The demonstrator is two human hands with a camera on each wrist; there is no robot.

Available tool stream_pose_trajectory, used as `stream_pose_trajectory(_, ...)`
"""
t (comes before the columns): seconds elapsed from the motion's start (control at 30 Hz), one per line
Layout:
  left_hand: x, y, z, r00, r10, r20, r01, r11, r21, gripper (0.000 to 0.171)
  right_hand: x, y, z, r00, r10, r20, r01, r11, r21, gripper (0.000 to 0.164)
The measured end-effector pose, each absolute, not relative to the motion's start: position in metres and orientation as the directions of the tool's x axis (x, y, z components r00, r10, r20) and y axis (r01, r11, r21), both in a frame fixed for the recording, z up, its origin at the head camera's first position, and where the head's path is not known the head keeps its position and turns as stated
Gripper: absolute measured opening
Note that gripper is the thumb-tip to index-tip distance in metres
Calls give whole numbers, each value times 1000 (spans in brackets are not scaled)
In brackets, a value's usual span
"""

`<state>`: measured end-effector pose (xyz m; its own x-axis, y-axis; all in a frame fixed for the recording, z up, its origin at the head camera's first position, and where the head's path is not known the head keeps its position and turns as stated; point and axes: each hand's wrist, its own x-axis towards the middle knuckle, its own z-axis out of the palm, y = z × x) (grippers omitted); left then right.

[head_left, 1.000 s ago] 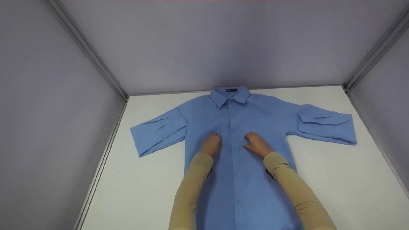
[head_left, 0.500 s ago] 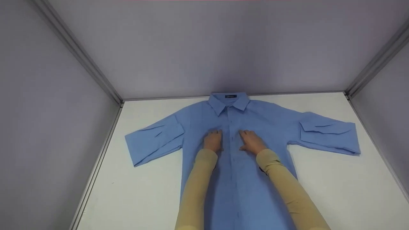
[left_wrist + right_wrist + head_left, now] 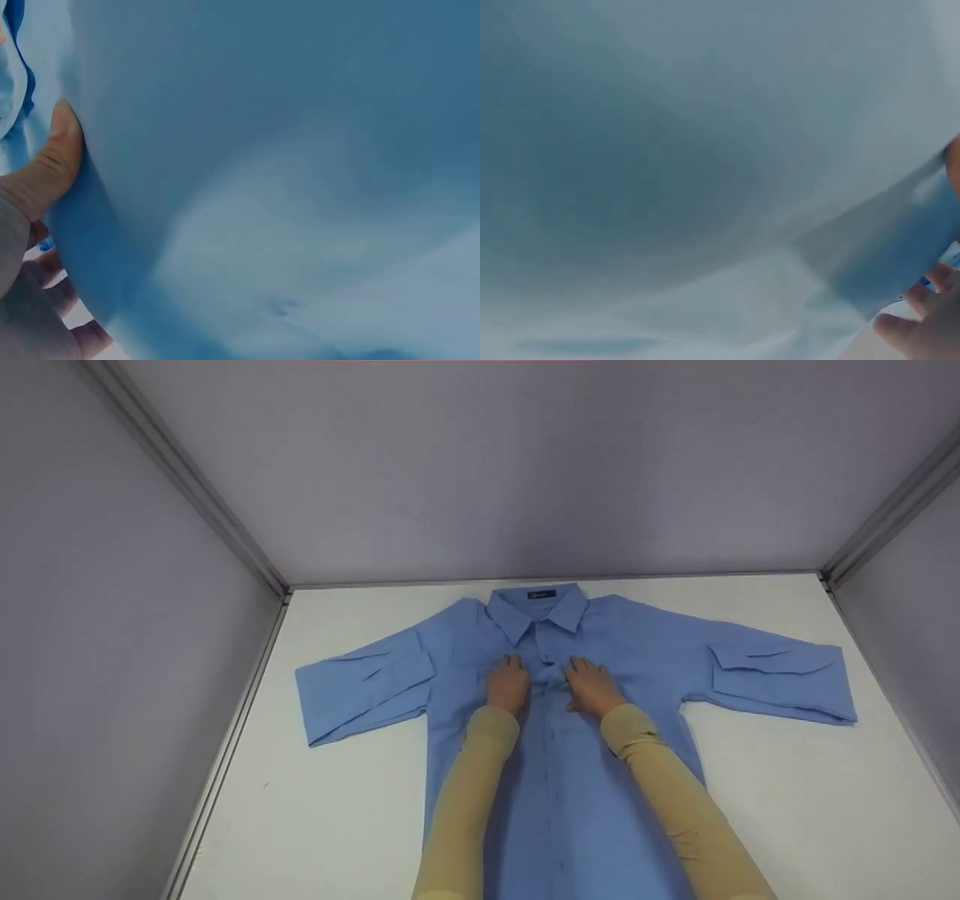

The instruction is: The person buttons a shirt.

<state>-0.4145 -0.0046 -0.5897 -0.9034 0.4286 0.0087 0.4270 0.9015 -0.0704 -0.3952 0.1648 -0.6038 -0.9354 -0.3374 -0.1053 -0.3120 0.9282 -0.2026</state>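
Observation:
A light blue button-up shirt (image 3: 592, 780) lies front side up, its collar toward the back wall and both sleeves folded back on themselves. On the chest left of the placket, my left hand (image 3: 508, 684) pinches the cloth; its thumb (image 3: 56, 154) lies against a raised fold in the left wrist view, with the other fingers beyond it. Opposite, right of the placket, my right hand (image 3: 592, 686) holds the chest cloth too. Between the hands the placket buckles just below the collar (image 3: 510, 619). Raised blue cloth fills most of both wrist views.
The shirt lies on a white table (image 3: 352, 825). Grey panels enclose it at the back (image 3: 420, 472) and both sides, joined by metal corner posts. The collar sits close to the table's back edge.
Both hands have moved up the chest toward the collar and taken hold of cloth. The collar has shifted slightly toward me, and a crease has formed across the placket.

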Motion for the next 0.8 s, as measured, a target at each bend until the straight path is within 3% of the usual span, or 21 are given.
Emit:
stream_pose_trajectory(0.07, -418, -6, -589, -891, 451, -45, 453, 891, -38, 12, -396, 168, -601, -922, -361, -142, -315, 910, -269, 60)
stream_pose_trajectory(0.23, -424, -11, -582, -861, 476, -178, 461, 879, 120, 37, -398, 170, -588, -914, -349, -206, -247, 883, -400, 29)
stream_pose_trajectory(0.33, -426, -10, -573, -868, 457, -197, 419, 885, 205, 36, -399, 168, -579, -928, -321, -191, -221, 885, -410, 36)
stream_pose_trajectory(0.43, -426, -9, -565, -883, 429, -189, 393, 898, 198, 38, -397, 162, -571, -938, -318, -138, -256, 903, -345, 45)
stream_pose_trajectory(0.63, -420, 0, -553, -903, 398, -164, 375, 914, 154, 68, -391, 151, -554, -945, -315, -86, -291, 933, -212, 65)
stream_pose_trajectory(0.8, -412, 3, -540, -919, 364, -152, 344, 928, 144, 80, -381, 141, -535, -933, -334, -131, -309, 934, -180, 76)
